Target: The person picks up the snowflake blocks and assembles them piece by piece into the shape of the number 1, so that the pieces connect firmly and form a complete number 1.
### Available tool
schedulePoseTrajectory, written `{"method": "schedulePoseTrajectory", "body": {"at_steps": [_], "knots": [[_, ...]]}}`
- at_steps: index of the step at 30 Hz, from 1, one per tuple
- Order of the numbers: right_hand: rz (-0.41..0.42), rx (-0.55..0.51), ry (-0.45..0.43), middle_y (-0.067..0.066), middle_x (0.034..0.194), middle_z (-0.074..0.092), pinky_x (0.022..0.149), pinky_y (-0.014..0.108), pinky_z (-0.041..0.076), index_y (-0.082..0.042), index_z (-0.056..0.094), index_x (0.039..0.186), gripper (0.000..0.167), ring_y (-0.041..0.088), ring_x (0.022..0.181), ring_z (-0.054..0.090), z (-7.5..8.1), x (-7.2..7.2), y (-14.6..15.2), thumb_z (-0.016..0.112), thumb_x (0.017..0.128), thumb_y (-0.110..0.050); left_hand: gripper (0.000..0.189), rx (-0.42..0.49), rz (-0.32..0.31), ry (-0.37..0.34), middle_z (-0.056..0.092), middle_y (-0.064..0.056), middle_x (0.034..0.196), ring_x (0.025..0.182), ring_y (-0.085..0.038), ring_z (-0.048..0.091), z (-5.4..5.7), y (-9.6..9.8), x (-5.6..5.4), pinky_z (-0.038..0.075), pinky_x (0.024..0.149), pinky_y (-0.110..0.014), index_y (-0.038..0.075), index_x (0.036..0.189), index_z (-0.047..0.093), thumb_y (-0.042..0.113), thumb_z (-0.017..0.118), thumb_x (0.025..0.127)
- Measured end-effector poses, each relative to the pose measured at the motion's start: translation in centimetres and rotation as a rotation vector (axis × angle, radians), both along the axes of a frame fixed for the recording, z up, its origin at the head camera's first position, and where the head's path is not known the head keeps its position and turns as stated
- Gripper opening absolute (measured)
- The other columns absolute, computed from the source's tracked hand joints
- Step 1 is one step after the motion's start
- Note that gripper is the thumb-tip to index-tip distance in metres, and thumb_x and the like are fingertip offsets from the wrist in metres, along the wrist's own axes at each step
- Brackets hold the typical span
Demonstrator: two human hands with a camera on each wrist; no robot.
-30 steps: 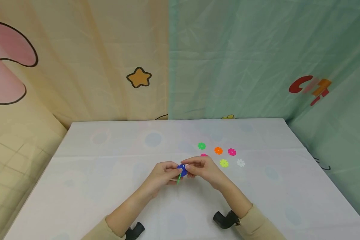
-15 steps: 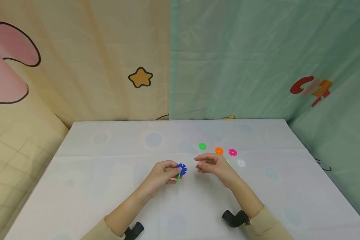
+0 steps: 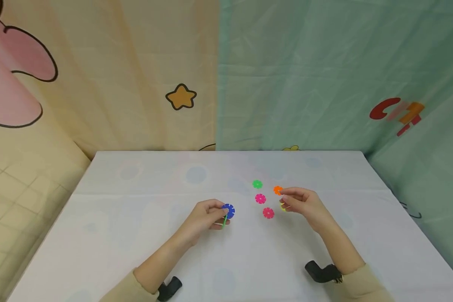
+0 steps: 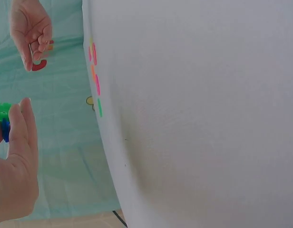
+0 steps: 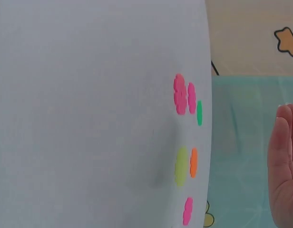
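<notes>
My left hand (image 3: 207,218) pinches a blue notched plastic disc (image 3: 230,211) between thumb and fingers. A green disc (image 3: 224,221), seen edge-on, is joined to the blue one; both also show at the left edge of the left wrist view. Over the loose discs hovers my right hand (image 3: 302,205), its fingers loosely bent with nothing visible between them. It partly covers a yellow disc (image 3: 283,207) and is close to an orange disc (image 3: 277,190). Two pink discs, a nearer one (image 3: 268,213) and a farther one (image 3: 260,199), lie between the hands.
A loose green disc (image 3: 257,184) lies at the back of the group. In the right wrist view another pink disc (image 5: 187,211) lies beyond the yellow and orange ones. The white-covered table (image 3: 154,251) ends at printed curtains (image 3: 287,75).
My right hand has left the blue disc and moved right, over the yellow disc. Two pink discs have come into sight; the white disc is now hidden. The left hand keeps its hold.
</notes>
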State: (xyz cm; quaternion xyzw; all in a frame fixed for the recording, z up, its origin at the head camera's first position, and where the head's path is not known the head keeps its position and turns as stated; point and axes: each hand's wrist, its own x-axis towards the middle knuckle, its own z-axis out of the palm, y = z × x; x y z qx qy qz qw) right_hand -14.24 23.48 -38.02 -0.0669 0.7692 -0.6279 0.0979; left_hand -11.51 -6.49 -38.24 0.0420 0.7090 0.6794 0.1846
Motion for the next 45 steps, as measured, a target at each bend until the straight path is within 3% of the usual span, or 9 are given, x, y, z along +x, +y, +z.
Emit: {"method": "schedulePoseTrajectory", "body": {"at_steps": [7,12,20,27,34,45], "knots": [[-0.07,0.025,-0.018,-0.001,0.095,0.066,0.076,0.024,0.053,0.01,0.053,0.118,0.039,0.012,0.084,0.063,-0.1,-0.3,3.0,0.061,0.091,-0.018,0.019,-0.003,0.012,-0.001,0.069,-0.018,0.091,0.08,-0.025,0.067,0.1,0.0,-0.2,0.055,0.071,-0.032,-0.005,0.099,0.06,0.012,0.058,0.091],[-0.103,0.034,-0.036,-0.005,0.091,0.067,0.075,0.022,0.052,0.002,0.058,0.116,0.032,0.01,0.082,0.063,-0.3,-0.6,5.1,0.061,0.091,-0.018,0.02,-0.006,0.023,-0.006,0.069,-0.018,0.093,0.08,-0.024,0.067,0.2,-0.1,-0.2,0.055,0.072,-0.032,-0.005,0.1,0.06,0.013,0.058,0.092],[-0.147,0.076,-0.047,-0.011,0.085,0.065,0.072,0.019,0.052,0.008,0.053,0.12,0.035,0.007,0.08,0.063,-0.8,-0.9,8.2,0.059,0.092,-0.012,0.02,0.005,0.032,-0.02,0.07,-0.013,0.09,0.078,-0.022,0.067,0.2,-0.3,-0.2,0.054,0.072,-0.032,-0.004,0.1,0.06,0.014,0.058,0.091],[-0.174,0.082,-0.064,-0.009,0.081,0.065,0.07,0.02,0.053,0.012,0.054,0.116,0.034,0.007,0.077,0.063,-1.9,-1.2,9.6,0.061,0.09,-0.009,0.021,0.0,0.022,-0.013,0.07,-0.01,0.087,0.08,-0.027,0.067,0.1,-0.4,-0.3,0.054,0.072,-0.031,-0.004,0.098,0.06,0.016,0.059,0.091],[-0.162,0.187,-0.101,-0.008,0.084,0.064,0.072,0.02,0.052,0.019,0.043,0.122,0.049,0.004,0.077,0.061,-2.8,-1.4,9.8,0.063,0.089,-0.011,0.021,-0.001,0.025,-0.005,0.07,-0.011,0.088,0.08,-0.026,0.067,0.2,-0.4,-0.3,0.054,0.072,-0.031,-0.004,0.098,0.06,0.016,0.059,0.091],[-0.157,0.407,-0.113,0.002,0.086,0.062,0.068,0.019,0.05,0.013,0.052,0.119,0.048,0.008,0.076,0.056,-3.7,-1.8,9.0,0.069,0.084,-0.014,0.021,0.005,0.029,-0.004,0.069,-0.018,0.092,0.08,-0.024,0.067,0.2,-0.5,-0.2,0.054,0.072,-0.032,-0.004,0.098,0.06,0.015,0.059,0.091]]}}
